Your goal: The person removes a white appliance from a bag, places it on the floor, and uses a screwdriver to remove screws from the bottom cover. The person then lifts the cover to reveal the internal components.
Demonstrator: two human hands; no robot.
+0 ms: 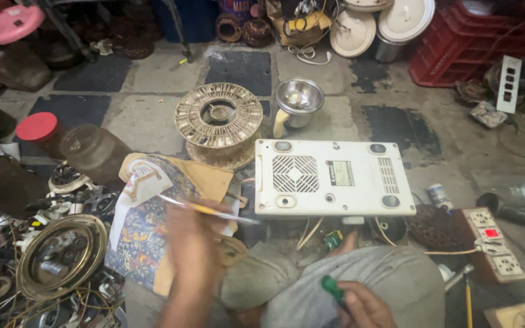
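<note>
My left hand is blurred and holds a thin yellow-handled tool whose tip points right toward the white appliance. That appliance lies upside down on the floor, showing a square vent grille, a label and round feet. My right hand rests on my grey-trousered knee and grips a small green-handled tool. A patterned cloth on brown cardboard lies under my left hand.
A round wound stator ring and a steel bowl-shaped part sit beyond the appliance. Scrap parts, wires and a brass ring fill the left. A power strip lies right; red crates stand behind.
</note>
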